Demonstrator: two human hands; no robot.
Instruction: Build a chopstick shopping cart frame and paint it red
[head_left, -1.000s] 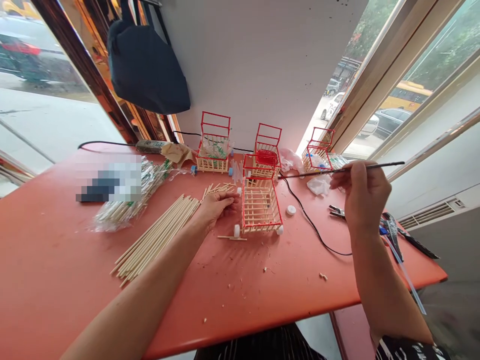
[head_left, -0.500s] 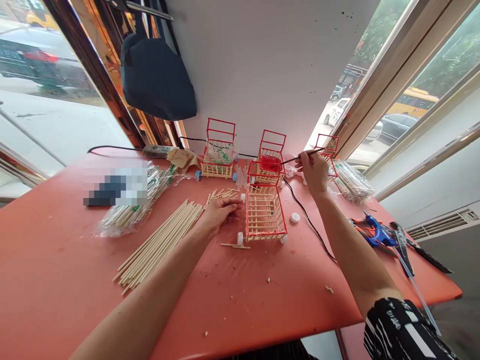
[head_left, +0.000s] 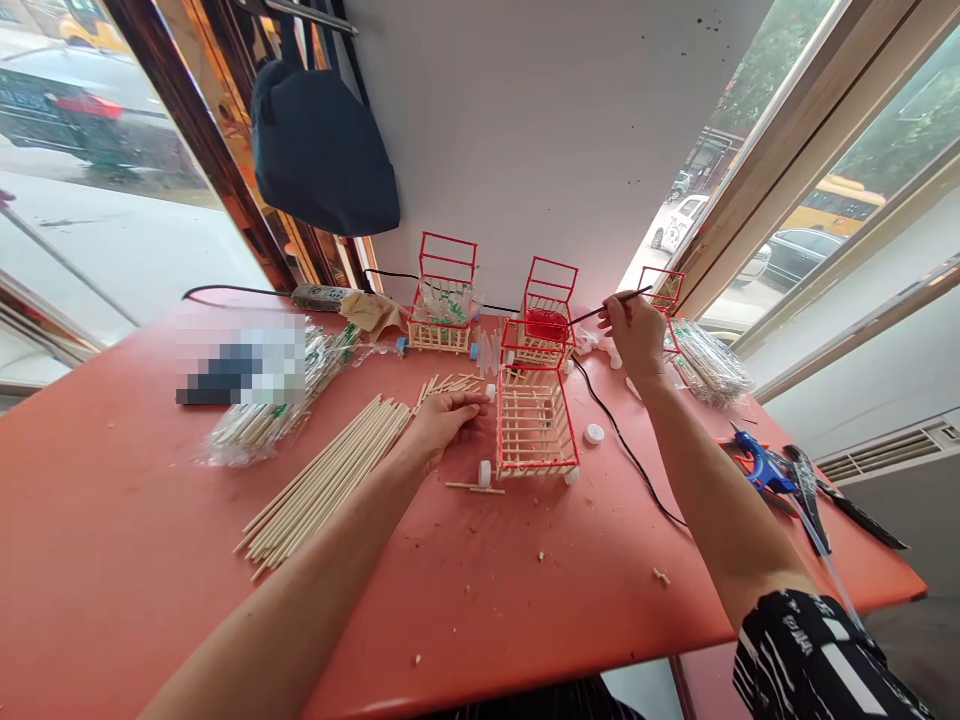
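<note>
A small cart (head_left: 534,472) made of wooden sticks, with a red-painted rim and handle and white wheels, stands on the table in front of me. My left hand (head_left: 448,420) is beside its left side, fingers stretched out near a rear white wheel (head_left: 490,393); I cannot tell whether they touch it. My right hand (head_left: 634,330) pinches a thin dark paintbrush (head_left: 592,314) behind the cart on the right. The brush tip points left, at the edge of a red patch, apparently paint in a container (head_left: 546,323), at the second cart (head_left: 551,277).
Another cart (head_left: 442,335) with plastic wrapping inside stands back left. Loose wooden sticks (head_left: 330,480) and a bagged bundle (head_left: 270,420) lie left. A white cap (head_left: 594,434) and black cable (head_left: 630,455) lie right of the front cart, a blue glue gun (head_left: 766,468) farther right.
The view has shifted slightly, so everything sits a little farther right. Both hands keep nearly the same places, and the brush tip stays by the red patch.
</note>
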